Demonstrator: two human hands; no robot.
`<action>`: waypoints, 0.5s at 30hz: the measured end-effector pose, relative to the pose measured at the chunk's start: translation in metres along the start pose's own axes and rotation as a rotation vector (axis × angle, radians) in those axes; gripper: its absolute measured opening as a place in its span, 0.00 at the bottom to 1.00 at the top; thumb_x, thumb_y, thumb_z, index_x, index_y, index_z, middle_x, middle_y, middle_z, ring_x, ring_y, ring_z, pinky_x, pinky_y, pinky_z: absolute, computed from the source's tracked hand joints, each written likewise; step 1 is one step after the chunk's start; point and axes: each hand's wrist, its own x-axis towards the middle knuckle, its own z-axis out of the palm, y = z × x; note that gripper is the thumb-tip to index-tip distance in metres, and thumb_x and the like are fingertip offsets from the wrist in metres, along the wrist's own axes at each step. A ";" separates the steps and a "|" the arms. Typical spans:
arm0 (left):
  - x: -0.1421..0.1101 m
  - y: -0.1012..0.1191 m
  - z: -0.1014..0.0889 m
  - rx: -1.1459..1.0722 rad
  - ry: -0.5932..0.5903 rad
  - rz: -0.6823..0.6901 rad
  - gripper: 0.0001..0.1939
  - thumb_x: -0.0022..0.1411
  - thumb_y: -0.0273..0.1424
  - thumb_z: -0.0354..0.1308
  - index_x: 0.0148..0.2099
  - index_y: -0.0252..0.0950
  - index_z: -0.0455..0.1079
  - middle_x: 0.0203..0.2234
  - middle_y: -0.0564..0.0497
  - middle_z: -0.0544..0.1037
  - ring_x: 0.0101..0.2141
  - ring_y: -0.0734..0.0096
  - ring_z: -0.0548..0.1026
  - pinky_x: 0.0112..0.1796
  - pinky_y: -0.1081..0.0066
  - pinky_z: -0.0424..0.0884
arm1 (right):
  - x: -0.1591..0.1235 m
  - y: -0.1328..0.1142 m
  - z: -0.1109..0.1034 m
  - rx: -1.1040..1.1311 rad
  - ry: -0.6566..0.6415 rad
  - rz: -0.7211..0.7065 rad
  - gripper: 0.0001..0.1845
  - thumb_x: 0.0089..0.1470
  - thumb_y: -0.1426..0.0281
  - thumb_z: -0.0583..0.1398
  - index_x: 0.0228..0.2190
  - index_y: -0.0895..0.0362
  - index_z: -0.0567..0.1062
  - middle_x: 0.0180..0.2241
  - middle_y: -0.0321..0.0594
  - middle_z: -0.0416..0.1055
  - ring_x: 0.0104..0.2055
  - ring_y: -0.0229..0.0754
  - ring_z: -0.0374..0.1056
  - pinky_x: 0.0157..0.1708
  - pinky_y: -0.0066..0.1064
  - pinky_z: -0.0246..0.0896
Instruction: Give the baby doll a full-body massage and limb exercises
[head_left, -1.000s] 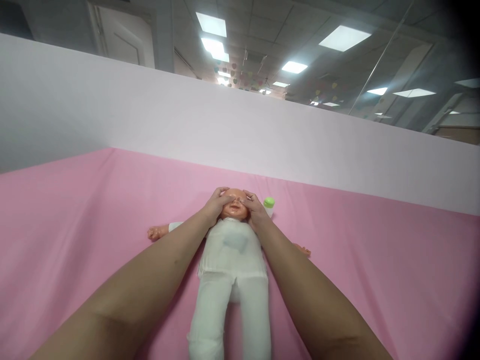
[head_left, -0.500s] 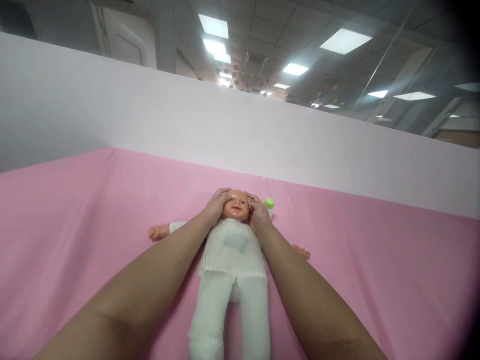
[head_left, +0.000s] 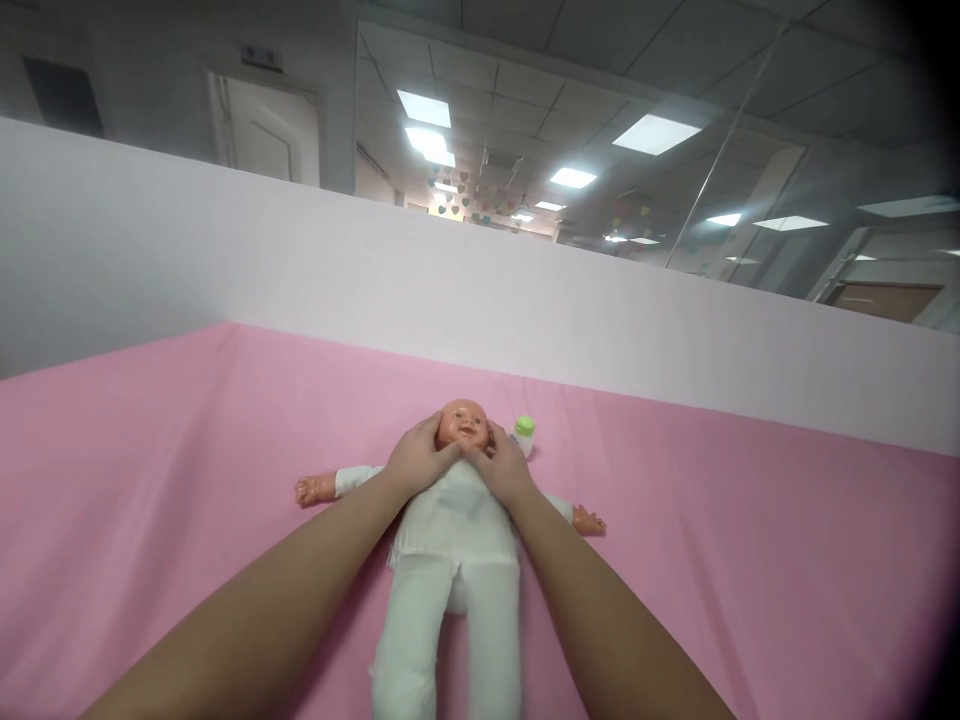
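A baby doll point(head_left: 469, 530) in white cloth lies on its back, arms spread out and legs toward me. My left hand point(head_left: 420, 458) cups the left side of its head and jaw, the thumb lying along the chin. On the other side my right hand point(head_left: 506, 465) mirrors it, its thumb also at the chin. The two thumb tips nearly meet below the doll's mouth. Most of the fingers are hidden beside and behind the head. Close to the right hand stands a small bottle point(head_left: 524, 437) with a green cap.
A pink sheet point(head_left: 712, 560) with soft folds covers the surface under the doll. Behind it runs a low white wall point(head_left: 450, 290), with a glass pane above. A door point(head_left: 266, 130) and lit ceiling panels show beyond.
Both hands have slid down from the top and sides of the doll's head to its jaw, thumbs now at the chin. The camera view has shifted, and more of the bottle shows.
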 end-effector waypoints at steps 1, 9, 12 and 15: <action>0.001 0.001 -0.001 0.021 -0.026 0.000 0.29 0.60 0.45 0.63 0.61 0.42 0.71 0.56 0.45 0.79 0.54 0.48 0.76 0.51 0.60 0.72 | 0.001 0.001 0.000 0.008 -0.021 0.005 0.43 0.50 0.48 0.69 0.63 0.50 0.68 0.58 0.46 0.73 0.56 0.52 0.73 0.55 0.43 0.69; 0.005 -0.003 -0.004 0.045 -0.059 -0.018 0.28 0.61 0.49 0.62 0.59 0.43 0.73 0.48 0.46 0.82 0.46 0.49 0.79 0.45 0.60 0.73 | 0.012 0.013 0.003 0.113 -0.030 0.046 0.51 0.45 0.50 0.73 0.66 0.52 0.65 0.58 0.46 0.74 0.58 0.52 0.73 0.59 0.45 0.69; 0.007 -0.008 -0.001 -0.021 -0.056 -0.038 0.29 0.62 0.51 0.61 0.59 0.42 0.73 0.48 0.46 0.83 0.46 0.49 0.80 0.47 0.59 0.73 | 0.012 0.013 0.000 0.106 -0.009 0.059 0.46 0.48 0.51 0.71 0.64 0.52 0.67 0.57 0.45 0.75 0.57 0.52 0.74 0.60 0.45 0.68; 0.010 -0.015 0.002 -0.067 -0.057 -0.053 0.28 0.64 0.51 0.59 0.60 0.42 0.73 0.49 0.48 0.82 0.47 0.51 0.79 0.50 0.61 0.72 | 0.012 0.013 -0.003 0.156 -0.029 0.019 0.39 0.54 0.53 0.68 0.62 0.53 0.69 0.58 0.44 0.75 0.59 0.50 0.73 0.62 0.44 0.66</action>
